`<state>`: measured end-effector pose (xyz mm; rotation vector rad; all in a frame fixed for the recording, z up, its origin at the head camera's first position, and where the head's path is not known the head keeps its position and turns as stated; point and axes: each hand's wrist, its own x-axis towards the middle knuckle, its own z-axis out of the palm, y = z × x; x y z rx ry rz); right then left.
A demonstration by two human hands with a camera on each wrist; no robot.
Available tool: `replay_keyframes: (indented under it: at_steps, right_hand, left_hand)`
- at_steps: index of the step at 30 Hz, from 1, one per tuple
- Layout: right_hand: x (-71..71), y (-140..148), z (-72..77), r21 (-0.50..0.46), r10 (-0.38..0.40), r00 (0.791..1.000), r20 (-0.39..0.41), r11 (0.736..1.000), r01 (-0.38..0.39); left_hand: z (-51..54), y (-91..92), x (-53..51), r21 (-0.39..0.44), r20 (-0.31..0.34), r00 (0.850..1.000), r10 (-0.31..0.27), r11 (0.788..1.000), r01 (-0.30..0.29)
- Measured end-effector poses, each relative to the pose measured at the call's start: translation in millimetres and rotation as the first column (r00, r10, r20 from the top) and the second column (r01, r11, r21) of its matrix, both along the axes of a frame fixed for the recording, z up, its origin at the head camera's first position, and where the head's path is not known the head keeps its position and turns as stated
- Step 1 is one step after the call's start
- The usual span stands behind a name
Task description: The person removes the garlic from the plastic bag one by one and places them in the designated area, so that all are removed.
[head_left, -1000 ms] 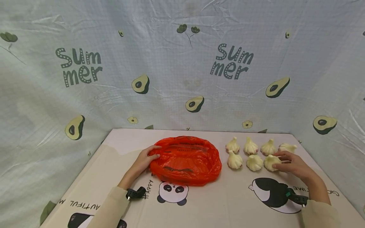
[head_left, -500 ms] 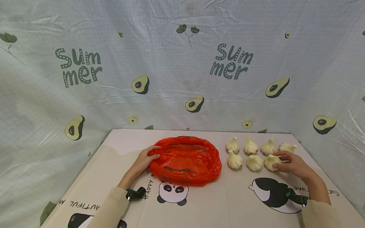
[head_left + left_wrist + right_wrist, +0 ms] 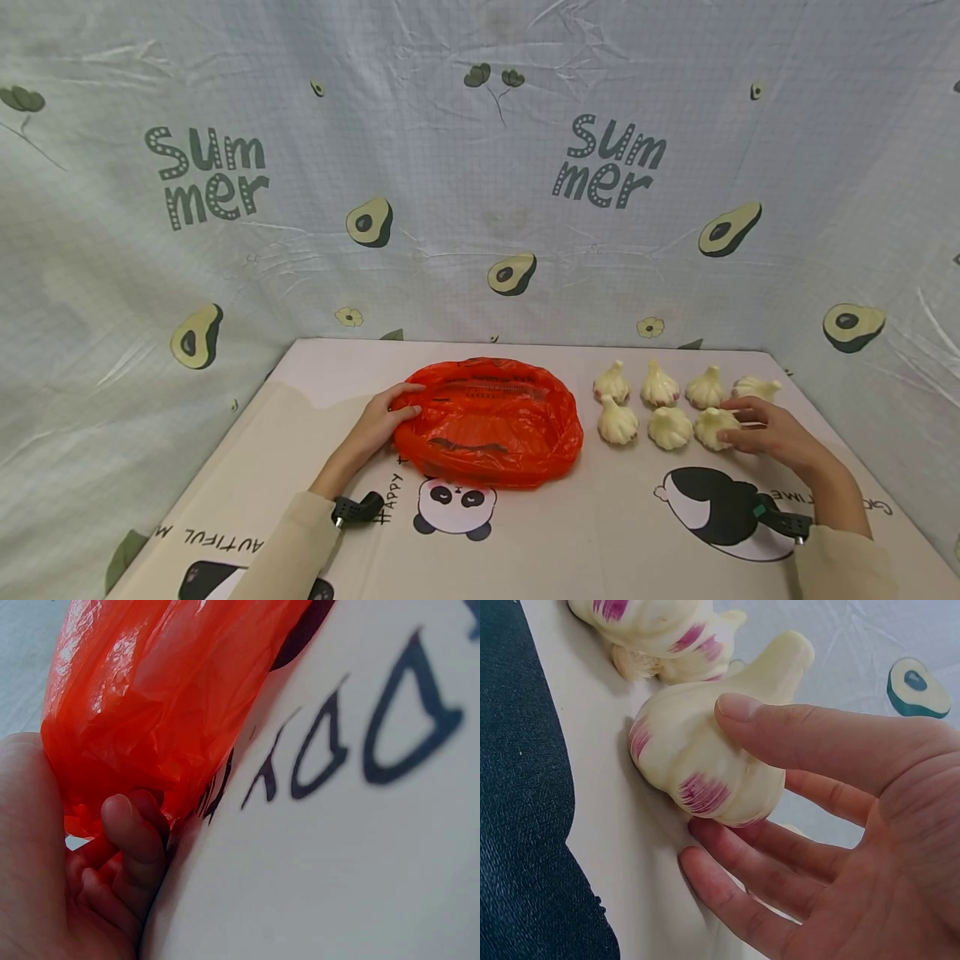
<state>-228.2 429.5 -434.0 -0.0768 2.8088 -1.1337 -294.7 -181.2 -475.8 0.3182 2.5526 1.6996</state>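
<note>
A red plastic bag [image 3: 487, 425] lies spread open on the table, its rim rolled into an oval. At its left edge my left hand [image 3: 386, 417] grips the rim, thumb on one side and fingers curled low against the plastic [image 3: 157, 697]. My right hand [image 3: 772, 433] holds a white garlic bulb [image 3: 715, 429] at the right end of the front row. In the right wrist view the thumb lies on top of this purple-streaked bulb [image 3: 705, 750], with fingers behind and below it. The bulb still sits on the table surface.
Two more garlic bulbs, a middle one [image 3: 670, 428] and a left one [image 3: 618, 421], share the front row. Several others, among them a back bulb [image 3: 660, 385], form a row behind. The printed table [image 3: 570, 542] meets an avocado-patterned cloth [image 3: 450, 167] at the back and sides.
</note>
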Motion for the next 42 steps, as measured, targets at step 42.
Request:
replay_keyframes:
  at_steps: [42]
  right_hand:
    - [8.7,-15,44.8,0.093,0.044,0.991,-0.123,0.995,-0.033]
  left_hand:
    - [-1.9,-0.1,-1.0,-0.011,0.002,1.0,0.014,1.0,-0.014]
